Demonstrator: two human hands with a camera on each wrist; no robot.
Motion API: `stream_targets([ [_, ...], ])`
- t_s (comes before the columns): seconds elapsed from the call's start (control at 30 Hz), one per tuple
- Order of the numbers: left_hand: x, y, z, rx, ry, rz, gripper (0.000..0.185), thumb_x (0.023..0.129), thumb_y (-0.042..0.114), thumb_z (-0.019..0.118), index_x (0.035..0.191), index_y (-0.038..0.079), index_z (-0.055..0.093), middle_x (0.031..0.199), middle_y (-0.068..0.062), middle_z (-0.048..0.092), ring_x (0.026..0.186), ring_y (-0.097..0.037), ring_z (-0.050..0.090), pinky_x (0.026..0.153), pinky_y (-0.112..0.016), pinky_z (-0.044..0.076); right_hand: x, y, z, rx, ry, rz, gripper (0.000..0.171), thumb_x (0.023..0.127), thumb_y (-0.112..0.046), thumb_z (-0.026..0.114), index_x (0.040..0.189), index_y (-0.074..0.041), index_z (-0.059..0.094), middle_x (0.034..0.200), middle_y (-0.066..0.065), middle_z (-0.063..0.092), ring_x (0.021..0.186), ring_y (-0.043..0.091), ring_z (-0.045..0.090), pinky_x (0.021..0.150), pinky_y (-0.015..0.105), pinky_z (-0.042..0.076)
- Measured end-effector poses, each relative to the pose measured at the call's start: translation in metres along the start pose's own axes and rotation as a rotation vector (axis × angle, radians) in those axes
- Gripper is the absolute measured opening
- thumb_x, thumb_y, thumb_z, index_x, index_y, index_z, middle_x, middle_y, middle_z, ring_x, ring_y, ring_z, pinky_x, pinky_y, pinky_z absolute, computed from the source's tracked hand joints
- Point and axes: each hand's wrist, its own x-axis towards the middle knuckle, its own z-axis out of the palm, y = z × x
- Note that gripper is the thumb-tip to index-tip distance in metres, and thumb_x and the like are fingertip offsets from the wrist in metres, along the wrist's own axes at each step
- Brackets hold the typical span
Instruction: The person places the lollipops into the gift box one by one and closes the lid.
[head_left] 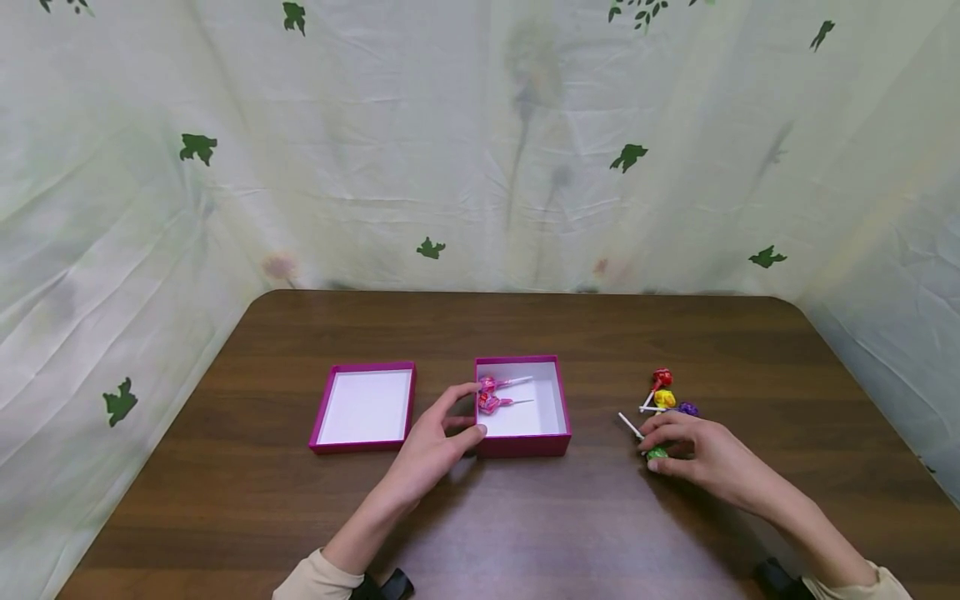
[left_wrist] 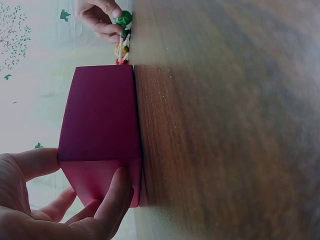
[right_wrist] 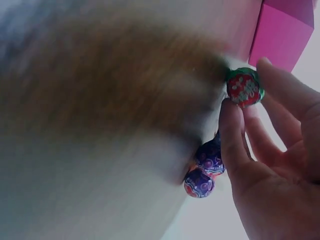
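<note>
A: Closest to us, the brown wooden table [head_left: 555, 525] catches a pale sheen. And the hands?

B: Right of the box, we see the right hand [head_left: 701, 457] pinching the green lollipop [head_left: 657, 452] between thumb and fingers; the left hand [head_left: 429, 446], fingers spread, touches the left wall of the magenta box [head_left: 523, 447].

A: We spot two pink lollipops [head_left: 489, 404] inside it, along its left side!

B: Left of that lies the white-lined lid [head_left: 367, 407].

A: Beyond the right hand, we get a red lollipop [head_left: 662, 378], a yellow lollipop [head_left: 664, 399] and purple lollipops [head_left: 687, 409], bunched together.

B: Past the table's rounded far corners, we reach pale creased cloth [head_left: 450, 125] dotted with green leaves [head_left: 198, 148], hanging behind and along both sides.
</note>
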Motion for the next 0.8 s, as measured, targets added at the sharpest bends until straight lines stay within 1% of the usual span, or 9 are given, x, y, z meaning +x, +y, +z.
stream_targets([
  [0.07,0.0000,0.0001,-0.0001,0.001,0.000,-0.002,0.055,0.091,0.020,0.069,0.142,0.026,0.049,0.147,-0.008,0.044,0.119,-0.032,0.055,0.084,-0.048,0.053,0.0002,-0.0008,-0.0024,0.000,-0.024,0.005,0.021,0.081,-0.021,0.082,0.099,-0.027,0.073,0.115,-0.009,0.062,0.106,0.014,0.056,0.083,0.029,0.051],
  [0.13,0.0003,0.0000,-0.0002,0.005,0.001,-0.005,0.054,0.091,0.021,0.069,0.142,0.026,0.049,0.147,-0.008,0.044,0.119,-0.032,0.055,0.084,-0.048,0.053,0.0004,-0.0014,-0.0038,-0.013,-0.049,0.009,0.025,0.080,-0.019,0.082,0.101,-0.028,0.073,0.117,-0.009,0.061,0.108,0.015,0.055,0.084,0.030,0.050],
  [0.23,0.0006,-0.0001,-0.0003,0.010,0.001,-0.006,0.054,0.091,0.021,0.069,0.141,0.026,0.049,0.147,-0.008,0.044,0.119,-0.033,0.055,0.084,-0.048,0.053,0.0002,-0.0017,-0.0050,-0.038,-0.072,-0.008,0.031,0.078,-0.012,0.081,0.104,-0.028,0.073,0.120,-0.008,0.060,0.110,0.018,0.055,0.085,0.032,0.049],
  [0.3,0.0007,0.0000,-0.0003,0.010,0.000,-0.007,0.054,0.091,0.021,0.069,0.141,0.026,0.049,0.147,-0.008,0.044,0.119,-0.033,0.054,0.084,-0.048,0.053,0.0002,-0.0018,-0.0046,-0.051,-0.079,-0.024,0.036,0.077,-0.006,0.079,0.105,-0.028,0.073,0.121,-0.009,0.060,0.111,0.018,0.055,0.086,0.032,0.049],
  [0.4,0.0004,0.0000,-0.0005,0.006,-0.001,-0.007,0.055,0.091,0.021,0.069,0.141,0.027,0.049,0.147,-0.008,0.044,0.120,-0.033,0.054,0.084,-0.048,0.053,0.0004,-0.0014,-0.0049,-0.038,-0.081,-0.049,0.038,0.078,-0.003,0.079,0.106,-0.027,0.073,0.122,-0.008,0.060,0.111,0.018,0.055,0.086,0.030,0.049],
  [0.5,0.0000,-0.0001,-0.0007,0.004,-0.001,-0.007,0.055,0.091,0.021,0.069,0.141,0.027,0.049,0.147,-0.008,0.043,0.120,-0.033,0.054,0.084,-0.048,0.053,0.0007,-0.0011,-0.0053,-0.029,-0.084,-0.054,0.038,0.078,-0.003,0.079,0.107,-0.026,0.073,0.122,-0.006,0.060,0.111,0.019,0.055,0.086,0.029,0.049],
  [0.67,0.0002,-0.0001,-0.0007,0.008,-0.004,-0.002,0.055,0.091,0.021,0.069,0.142,0.026,0.049,0.147,-0.009,0.044,0.120,-0.033,0.054,0.084,-0.048,0.053,0.0015,-0.0016,-0.0047,-0.062,-0.090,-0.067,0.037,0.078,-0.004,0.079,0.106,-0.027,0.073,0.122,-0.005,0.060,0.110,0.020,0.056,0.085,0.030,0.050],
  [0.8,0.0003,0.0001,-0.0006,0.009,-0.006,-0.001,0.055,0.091,0.021,0.069,0.142,0.025,0.049,0.147,-0.009,0.044,0.120,-0.034,0.054,0.084,-0.048,0.053,0.0022,-0.0044,-0.0030,-0.063,-0.060,-0.110,0.036,0.077,-0.003,0.081,0.106,-0.025,0.074,0.120,-0.003,0.061,0.108,0.021,0.058,0.083,0.029,0.052],
])
